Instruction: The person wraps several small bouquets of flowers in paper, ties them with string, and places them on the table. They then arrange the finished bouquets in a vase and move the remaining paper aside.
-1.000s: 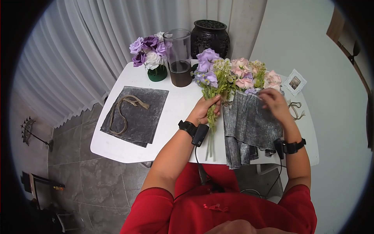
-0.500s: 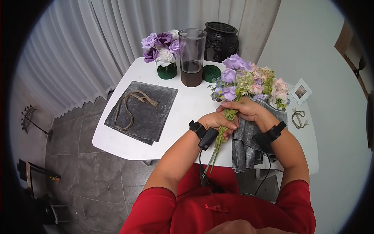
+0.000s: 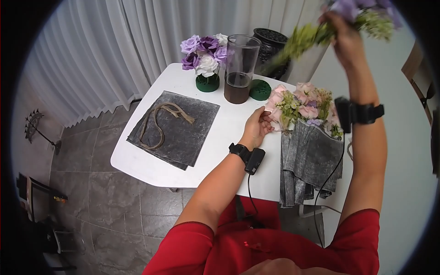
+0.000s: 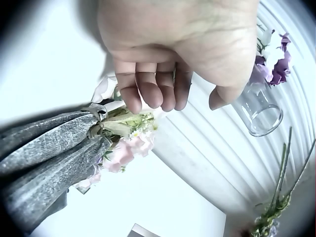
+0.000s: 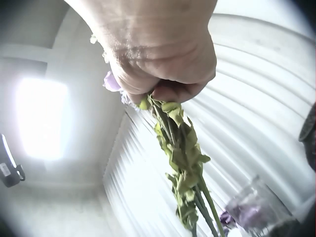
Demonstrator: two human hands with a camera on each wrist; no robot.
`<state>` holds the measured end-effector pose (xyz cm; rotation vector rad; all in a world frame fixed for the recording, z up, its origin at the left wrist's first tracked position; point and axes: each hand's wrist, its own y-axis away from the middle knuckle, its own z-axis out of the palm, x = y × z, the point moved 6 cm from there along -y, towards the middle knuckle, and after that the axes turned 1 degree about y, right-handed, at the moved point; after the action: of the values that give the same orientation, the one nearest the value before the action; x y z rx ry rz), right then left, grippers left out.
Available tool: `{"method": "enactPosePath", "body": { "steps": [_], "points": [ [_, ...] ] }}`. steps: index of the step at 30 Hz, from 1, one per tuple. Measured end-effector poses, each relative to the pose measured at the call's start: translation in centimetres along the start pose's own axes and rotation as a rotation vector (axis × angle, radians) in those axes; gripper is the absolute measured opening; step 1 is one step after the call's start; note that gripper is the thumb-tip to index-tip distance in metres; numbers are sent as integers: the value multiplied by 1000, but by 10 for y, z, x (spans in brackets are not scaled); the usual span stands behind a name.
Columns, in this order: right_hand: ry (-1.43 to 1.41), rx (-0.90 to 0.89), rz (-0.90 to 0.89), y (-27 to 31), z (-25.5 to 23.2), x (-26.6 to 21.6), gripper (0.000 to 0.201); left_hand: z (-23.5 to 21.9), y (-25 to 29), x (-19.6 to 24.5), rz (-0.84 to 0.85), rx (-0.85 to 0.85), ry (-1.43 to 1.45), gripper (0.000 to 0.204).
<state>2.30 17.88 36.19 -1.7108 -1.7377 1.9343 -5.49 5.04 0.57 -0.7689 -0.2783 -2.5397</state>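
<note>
My right hand (image 3: 347, 42) grips a bunch of purple flowers with leafy green stems (image 3: 306, 42), raised high at the upper right in the head view. In the right wrist view the fist closes round the stems (image 5: 182, 168), which point downward. My left hand (image 3: 256, 128) is over the table with loosely bent fingers and nothing in them. Its fingertips are right at a bouquet of pink flowers (image 3: 308, 110). Dark grey wrapping (image 3: 316, 153) surrounds that bouquet's lower part, tied with a cord (image 4: 96, 126) in the left wrist view.
A flat grey sheet (image 3: 197, 133) bears a looped cord (image 3: 158, 130) on the white table's (image 3: 123, 158) left. Behind stand purple and white flowers (image 3: 206, 57) in green foam (image 3: 207, 83), a tall glass vase (image 3: 243, 57) with dark liquid, another foam piece (image 3: 260, 90) and a black carved stool (image 3: 270, 43).
Both hands were together on the purple bunch half a second ago. The right hand has since swung it up and to the right, while the left let go and stayed near the pink bouquet.
</note>
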Motion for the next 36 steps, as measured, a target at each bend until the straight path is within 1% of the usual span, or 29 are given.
{"method": "enactPosePath", "body": {
  "steps": [1, 2, 3, 5, 6, 8, 9, 11, 13, 14, 15, 17, 18, 20, 21, 23, 24, 25, 27, 28, 29, 31, 33, 35, 36],
  "points": [
    [-96, 66, -48, -29, -14, -4, 27, -3, -2, 0, 15, 17, 27, 33],
    [-220, 272, -161, -13, 19, -63, 14, 3, 2, 1, 6, 48, 22, 27],
    [-94, 335, -214, -28, 13, -66, 17, 2, 1, -1, 11, 53, 24, 27],
    [13, 389, -265, -46, 26, -71, 19, 4, -2, -4, 28, -5, -97, 24],
    [9, 384, -264, -59, 30, -61, 19, 6, 1, -2, 30, 8, -97, 21],
    [169, 296, -430, -72, 51, -43, 21, 6, 1, -2, 28, -1, -125, 19],
    [145, 273, -404, -71, 66, -36, 21, 7, 1, -1, 22, -14, -154, 17],
    [385, 215, -187, -70, 89, -14, 21, 8, 2, -2, 18, -6, -138, 16],
    [312, 150, -10, -68, 111, 11, 24, 7, 1, -3, 11, 4, -151, 16],
    [572, 143, -103, -67, 122, 15, 25, 9, 2, -3, 4, 8, -154, 16],
    [447, 69, 15, -55, 136, 21, 27, 8, 3, -3, 4, 12, -151, 16],
    [1014, -110, -309, -70, 151, 69, 33, 10, 2, -1, 34, -10, -188, 16],
    [1010, -111, -312, -67, 159, 72, 33, 11, 2, 0, 38, -7, -188, 16],
    [921, -130, -184, -60, 175, 86, 45, 10, 2, -2, 41, -5, -188, 15],
    [914, -135, -184, -54, 182, 90, 45, 9, 2, -2, 43, 3, -187, 15],
    [647, -220, -17, -40, 191, 103, 53, 10, 1, -2, 69, 8, -204, 18],
    [570, -270, 90, -24, 194, 95, 58, 10, 2, 0, 69, 11, -205, 18],
    [568, -270, 93, -24, 192, 94, 58, 11, 3, 1, 60, 6, -209, 16],
    [475, -352, 225, -26, 181, 112, 58, 9, 3, 1, 47, 3, -213, 14],
    [459, -297, 219, -29, 165, 118, 62, 8, 2, 1, 51, 10, -208, 14],
    [465, -295, 225, -23, 147, 121, 62, 9, 2, 1, 53, 12, -202, 14],
    [419, -211, 211, 4, 101, 114, 62, 9, 1, -2, 41, -2, -192, 13],
    [602, -209, 170, 44, 58, 99, 58, 9, 1, -2, 49, 14, -238, 12],
    [784, -289, 277, 89, 9, 102, 46, 13, 4, -3, 39, -16, -272, 12],
    [821, -292, 307, 112, -15, 103, 44, 12, 1, -6, 41, -24, -333, 12]
  ]
}}
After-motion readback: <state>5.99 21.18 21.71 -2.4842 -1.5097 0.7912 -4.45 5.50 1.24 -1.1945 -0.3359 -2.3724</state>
